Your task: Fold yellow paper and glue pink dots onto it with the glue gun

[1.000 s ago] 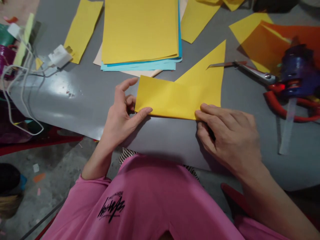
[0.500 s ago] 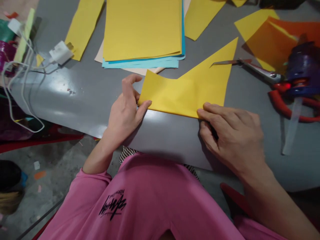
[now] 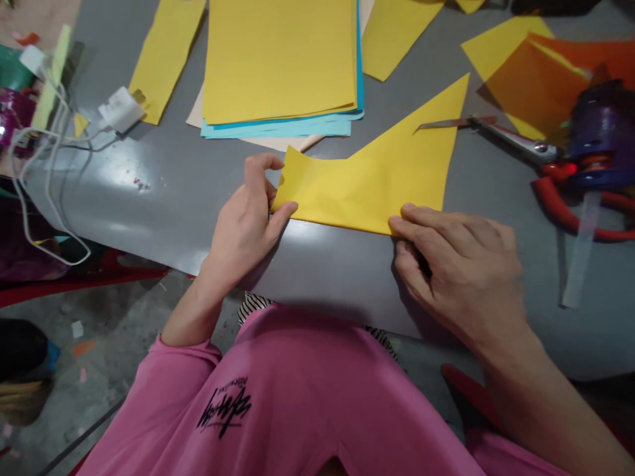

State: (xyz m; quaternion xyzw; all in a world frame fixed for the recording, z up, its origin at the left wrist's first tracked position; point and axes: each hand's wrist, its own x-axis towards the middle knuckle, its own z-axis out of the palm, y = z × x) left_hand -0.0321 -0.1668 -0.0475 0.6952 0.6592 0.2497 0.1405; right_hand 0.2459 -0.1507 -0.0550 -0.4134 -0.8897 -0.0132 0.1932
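The folded yellow paper (image 3: 342, 192) lies flat on the grey table (image 3: 307, 271), close to the edge nearest the seated person and between the two hands. Its near edge is a straight fold line. Its far edge dips in the middle, then rises to a pointed wing at the far right.

Left hand (image 3: 245, 221): grasps the left end of the paper. The thumb lies on top, at the near left corner; the index finger is bent beside the left edge, and the remaining fingers are partly hidden behind that edge.

Right hand (image 3: 461, 271): fingertips rest on the upper face of the paper, at the right end of the near fold. The other fingers are curled under the palm. Whether the thumb pinches the paper from below cannot be told.

Scissors (image 3: 516, 142): to the right, blade tips crossing over the wing, red handles (image 3: 550, 201) beneath a dark blue device (image 3: 602, 132) with a red light. A translucent stick (image 3: 578, 258) extends from the device toward the person.

Stack of yellow sheets (image 3: 282, 59): beyond the folded paper, on top of blue sheets (image 3: 278, 128). An orange sheet (image 3: 526, 86) lies at far right. White plug (image 3: 120, 109) and cable (image 3: 27, 218): at left.
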